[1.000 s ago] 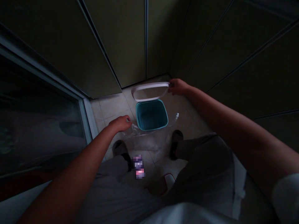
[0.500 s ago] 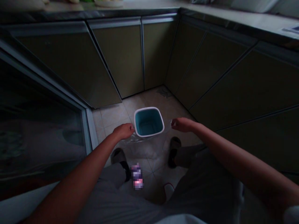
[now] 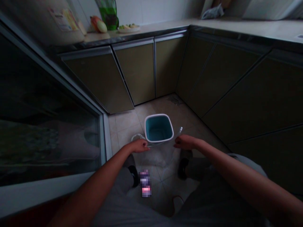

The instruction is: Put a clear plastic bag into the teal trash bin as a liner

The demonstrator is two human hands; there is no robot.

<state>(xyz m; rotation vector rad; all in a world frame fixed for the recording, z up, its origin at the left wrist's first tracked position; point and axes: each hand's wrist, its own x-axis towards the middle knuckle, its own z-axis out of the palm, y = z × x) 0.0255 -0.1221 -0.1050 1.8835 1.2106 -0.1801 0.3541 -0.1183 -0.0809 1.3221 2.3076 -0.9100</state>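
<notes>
A clear plastic bag (image 3: 157, 154) hangs slack in front of a square teal bin (image 3: 158, 129) with a white rim, and its loose edge reaches around the bin's near side. The bin stands on the tile floor (image 3: 124, 124), out from the corner where the lower cabinets (image 3: 138, 71) meet. The left hand (image 3: 139, 146) pinches the bag's edge, fingers pressed together, just beside the bin's near left corner. The right hand (image 3: 186, 142) pinches the opposite edge, near the rim's right side but not touching it, with a corner of plastic poking up past it. A pixelated object (image 3: 145, 183) lies on the floor between the person's dark slippers (image 3: 182, 168). A glass panel (image 3: 49, 104) runs along the left. A green bottle (image 3: 108, 14) and a plate of food (image 3: 129, 29) stand on the countertop (image 3: 260, 31).
</notes>
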